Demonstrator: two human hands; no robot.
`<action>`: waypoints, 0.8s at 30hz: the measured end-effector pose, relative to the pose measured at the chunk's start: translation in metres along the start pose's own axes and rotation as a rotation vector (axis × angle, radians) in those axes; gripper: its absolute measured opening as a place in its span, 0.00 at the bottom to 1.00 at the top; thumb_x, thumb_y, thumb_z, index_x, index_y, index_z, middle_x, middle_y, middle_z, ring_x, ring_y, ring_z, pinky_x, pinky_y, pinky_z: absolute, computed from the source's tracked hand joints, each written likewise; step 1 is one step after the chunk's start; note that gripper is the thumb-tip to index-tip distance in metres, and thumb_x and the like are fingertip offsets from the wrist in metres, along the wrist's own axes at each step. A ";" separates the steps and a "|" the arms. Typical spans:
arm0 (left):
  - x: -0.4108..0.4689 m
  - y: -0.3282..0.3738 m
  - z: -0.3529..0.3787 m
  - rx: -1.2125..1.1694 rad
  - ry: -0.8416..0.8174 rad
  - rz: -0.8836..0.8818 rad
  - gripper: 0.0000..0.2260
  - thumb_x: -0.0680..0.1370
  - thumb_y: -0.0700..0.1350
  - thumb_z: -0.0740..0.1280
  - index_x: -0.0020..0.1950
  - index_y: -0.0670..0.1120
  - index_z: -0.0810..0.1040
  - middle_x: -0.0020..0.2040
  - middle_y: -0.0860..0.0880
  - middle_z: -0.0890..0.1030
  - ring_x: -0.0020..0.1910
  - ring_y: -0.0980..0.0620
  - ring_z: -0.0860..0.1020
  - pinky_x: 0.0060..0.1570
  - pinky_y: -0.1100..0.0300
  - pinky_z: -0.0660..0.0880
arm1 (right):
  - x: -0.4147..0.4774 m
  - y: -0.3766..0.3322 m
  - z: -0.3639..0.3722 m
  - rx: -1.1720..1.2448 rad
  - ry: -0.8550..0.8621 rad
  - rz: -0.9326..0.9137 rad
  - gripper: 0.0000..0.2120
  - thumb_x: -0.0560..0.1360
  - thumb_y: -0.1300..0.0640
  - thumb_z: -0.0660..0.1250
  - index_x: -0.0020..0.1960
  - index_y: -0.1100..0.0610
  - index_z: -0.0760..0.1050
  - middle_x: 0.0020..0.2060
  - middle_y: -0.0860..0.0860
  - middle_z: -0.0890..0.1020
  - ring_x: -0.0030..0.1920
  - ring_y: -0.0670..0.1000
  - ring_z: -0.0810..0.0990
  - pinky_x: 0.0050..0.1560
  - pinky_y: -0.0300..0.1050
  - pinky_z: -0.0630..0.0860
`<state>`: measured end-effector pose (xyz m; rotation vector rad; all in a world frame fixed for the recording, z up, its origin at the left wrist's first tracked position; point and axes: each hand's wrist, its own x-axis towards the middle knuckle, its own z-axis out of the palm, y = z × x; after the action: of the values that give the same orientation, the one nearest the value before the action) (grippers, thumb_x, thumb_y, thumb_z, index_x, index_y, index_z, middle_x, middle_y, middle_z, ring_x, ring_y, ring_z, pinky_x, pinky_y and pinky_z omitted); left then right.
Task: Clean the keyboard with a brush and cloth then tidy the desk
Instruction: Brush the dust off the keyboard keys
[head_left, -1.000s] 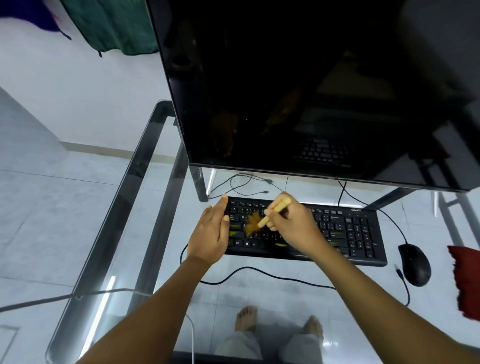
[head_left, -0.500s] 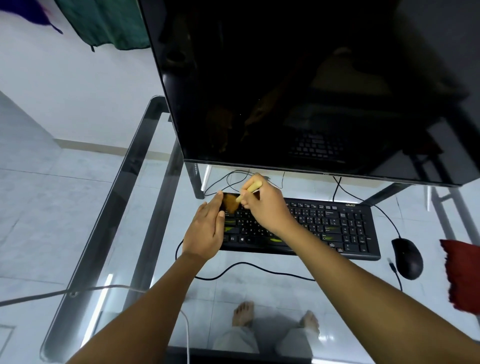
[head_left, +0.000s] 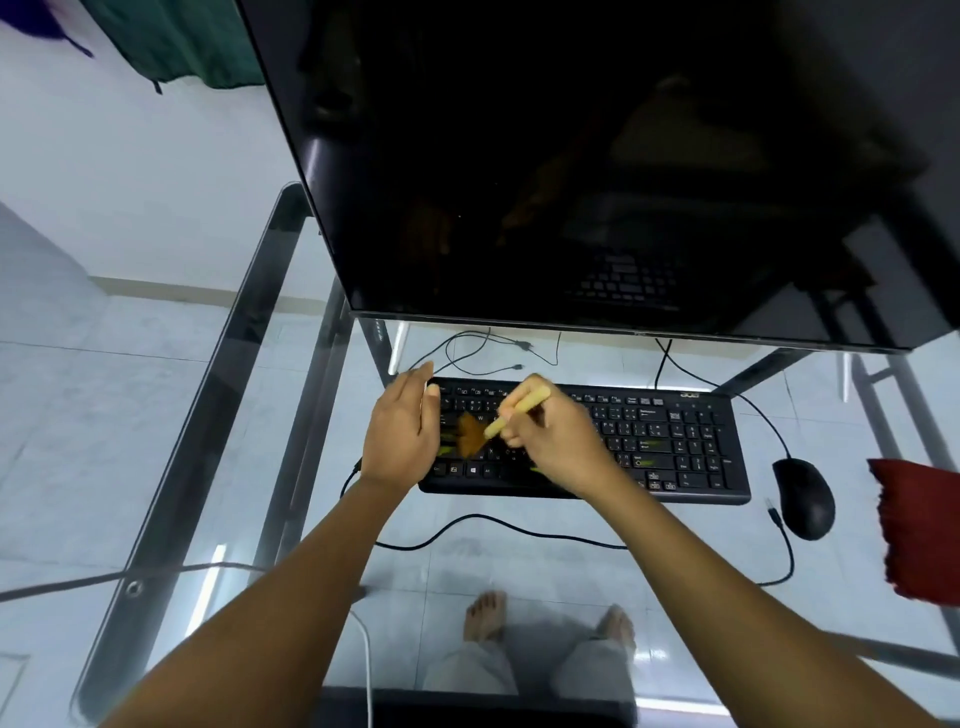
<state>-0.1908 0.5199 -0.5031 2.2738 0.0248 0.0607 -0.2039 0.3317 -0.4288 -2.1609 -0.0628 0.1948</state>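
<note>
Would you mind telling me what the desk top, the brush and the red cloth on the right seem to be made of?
The desk top looks like clear glossy glass: floor tiles and the person's feet show through. The brush has a pale handle, wood or plastic, the blur leaves that open, and brown bristles. The red cloth seems matte textile, given its ribbed, uneven edge.
</note>
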 end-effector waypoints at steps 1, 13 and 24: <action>0.003 0.005 0.001 -0.033 0.002 -0.027 0.20 0.84 0.50 0.52 0.73 0.43 0.69 0.69 0.47 0.73 0.69 0.56 0.67 0.66 0.75 0.56 | -0.002 0.002 -0.003 -0.005 0.125 0.008 0.07 0.78 0.63 0.63 0.44 0.53 0.73 0.40 0.52 0.84 0.40 0.51 0.83 0.44 0.51 0.81; 0.008 0.013 0.011 -0.503 -0.016 -0.277 0.19 0.83 0.55 0.53 0.67 0.52 0.75 0.64 0.57 0.77 0.66 0.59 0.72 0.69 0.62 0.65 | -0.026 0.011 -0.013 0.048 -0.041 0.046 0.05 0.78 0.64 0.63 0.44 0.57 0.74 0.37 0.52 0.85 0.38 0.50 0.84 0.42 0.46 0.82; 0.010 0.003 0.008 -0.457 -0.137 -0.248 0.21 0.83 0.59 0.49 0.70 0.55 0.71 0.67 0.57 0.75 0.69 0.58 0.70 0.72 0.55 0.63 | 0.020 -0.003 -0.021 0.007 0.186 0.019 0.04 0.79 0.61 0.63 0.46 0.58 0.73 0.38 0.46 0.82 0.37 0.37 0.80 0.40 0.32 0.75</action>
<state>-0.1801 0.5124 -0.5059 1.7988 0.2004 -0.2016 -0.1811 0.3183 -0.4171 -2.1641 0.0653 0.0040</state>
